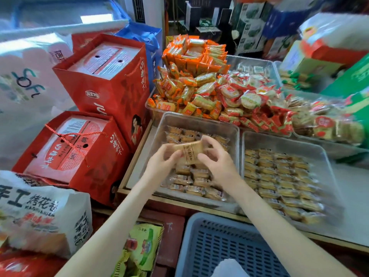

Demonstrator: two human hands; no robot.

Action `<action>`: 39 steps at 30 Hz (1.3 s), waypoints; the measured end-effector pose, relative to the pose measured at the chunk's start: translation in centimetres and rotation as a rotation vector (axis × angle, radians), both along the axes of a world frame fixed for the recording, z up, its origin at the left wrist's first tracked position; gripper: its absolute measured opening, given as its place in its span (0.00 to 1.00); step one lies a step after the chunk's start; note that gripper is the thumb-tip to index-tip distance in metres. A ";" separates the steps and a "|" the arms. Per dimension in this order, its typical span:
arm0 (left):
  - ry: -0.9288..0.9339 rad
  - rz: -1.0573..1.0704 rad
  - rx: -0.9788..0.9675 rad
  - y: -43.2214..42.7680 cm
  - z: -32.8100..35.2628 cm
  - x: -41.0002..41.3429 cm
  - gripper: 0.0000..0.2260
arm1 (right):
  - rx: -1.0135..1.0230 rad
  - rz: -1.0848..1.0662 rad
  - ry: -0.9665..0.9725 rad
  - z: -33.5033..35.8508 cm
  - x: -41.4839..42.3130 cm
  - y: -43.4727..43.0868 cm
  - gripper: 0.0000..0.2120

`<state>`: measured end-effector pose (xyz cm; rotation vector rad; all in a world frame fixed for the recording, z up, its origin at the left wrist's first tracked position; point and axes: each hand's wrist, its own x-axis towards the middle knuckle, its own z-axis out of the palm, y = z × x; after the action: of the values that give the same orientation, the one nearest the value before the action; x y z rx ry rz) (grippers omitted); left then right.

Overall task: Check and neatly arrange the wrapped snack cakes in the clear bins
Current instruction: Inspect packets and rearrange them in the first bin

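head: worn | faces forward-down | close over hands (191, 156)

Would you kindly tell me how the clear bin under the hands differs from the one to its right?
The left clear bin holds cakes lying loosely with gaps; the right clear bin holds tight, even rows. The left hand and right hand hold a wrapped snack cake over the left clear bin; nothing is over the right clear bin. Both are rectangular.
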<state>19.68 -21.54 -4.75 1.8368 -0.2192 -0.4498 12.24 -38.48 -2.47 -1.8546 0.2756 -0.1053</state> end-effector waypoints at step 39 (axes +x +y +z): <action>-0.331 0.039 0.143 -7.2 9.6 -17.9 0.08 | 0.166 -0.475 -0.287 6.0 -17.3 -4.9 0.12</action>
<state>1.75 -28.77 4.89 2.0477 -0.3832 -0.1337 -5.04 -43.36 3.52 -1.5561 0.5029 -0.6496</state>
